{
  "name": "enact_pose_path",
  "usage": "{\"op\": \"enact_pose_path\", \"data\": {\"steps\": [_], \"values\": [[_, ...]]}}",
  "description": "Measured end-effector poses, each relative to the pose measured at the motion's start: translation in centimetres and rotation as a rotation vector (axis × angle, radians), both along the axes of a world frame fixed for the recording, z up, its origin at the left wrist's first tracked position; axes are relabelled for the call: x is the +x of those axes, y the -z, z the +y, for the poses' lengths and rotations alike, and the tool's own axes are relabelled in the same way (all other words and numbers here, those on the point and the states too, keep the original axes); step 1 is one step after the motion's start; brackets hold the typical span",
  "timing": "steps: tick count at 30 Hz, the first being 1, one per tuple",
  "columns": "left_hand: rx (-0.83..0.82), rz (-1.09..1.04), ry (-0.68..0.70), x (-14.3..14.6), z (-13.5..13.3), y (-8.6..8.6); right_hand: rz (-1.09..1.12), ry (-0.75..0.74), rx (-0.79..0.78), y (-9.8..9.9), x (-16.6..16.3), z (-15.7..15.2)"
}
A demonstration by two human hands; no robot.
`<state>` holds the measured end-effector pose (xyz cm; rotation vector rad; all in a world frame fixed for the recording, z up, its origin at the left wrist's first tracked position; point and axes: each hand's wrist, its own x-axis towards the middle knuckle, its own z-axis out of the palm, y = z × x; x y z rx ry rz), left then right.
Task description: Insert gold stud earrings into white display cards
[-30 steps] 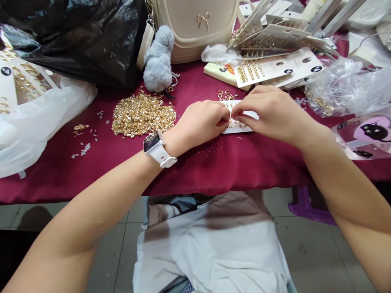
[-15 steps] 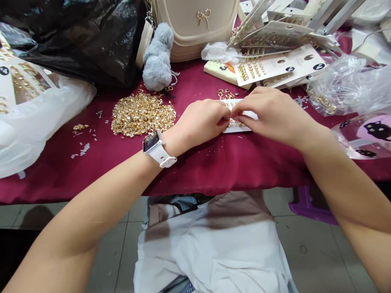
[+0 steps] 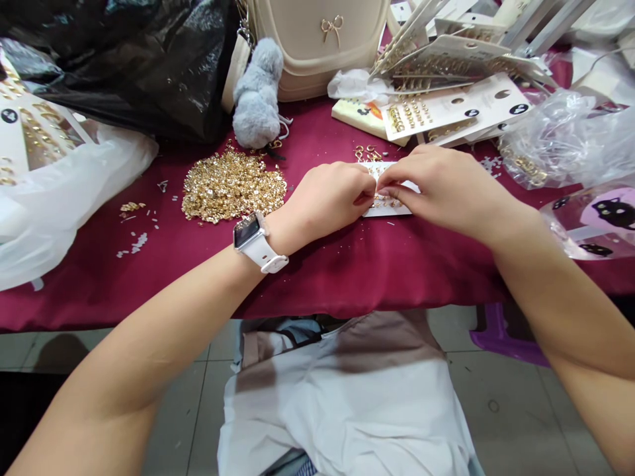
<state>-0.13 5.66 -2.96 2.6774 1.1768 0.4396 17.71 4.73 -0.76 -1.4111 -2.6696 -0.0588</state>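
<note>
A small white card with gold earrings on it lies on the maroon tablecloth. My left hand, with a white watch at the wrist, is curled with thumb and fingers pinched at the card's left part. My right hand lies over the card from the right, its fingers pinched together tip to tip with the left. What the fingertips pinch is too small to make out. A heap of small gold pieces sits to the left of my left hand. A few loose gold rings lie just behind the card.
A black plastic bag and a beige handbag with a grey furry charm stand at the back. Stacked earring cards lie back right, clear plastic bags right, a white bag left. The table edge runs near my lap.
Both hands stay pinched over the card. They and the card have barely shifted; only the view moved slightly.
</note>
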Motion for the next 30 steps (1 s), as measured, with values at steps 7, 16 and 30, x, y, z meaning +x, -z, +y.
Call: {"op": "enact_pose_path", "data": {"steps": [7, 16, 30], "values": [[0.015, 0.018, -0.008, 0.1, 0.0, 0.0, 0.048, -0.014, -0.003, 0.3, 0.0, 0.1], [-0.006, -0.007, 0.003, 0.0, 0.1, 0.0, 0.052, -0.081, 0.022, 0.7, 0.1, 0.4], [0.008, -0.047, -0.022, 0.1, 0.0, 0.2, -0.151, -0.045, 0.059, -0.2, -0.8, -0.5]]}}
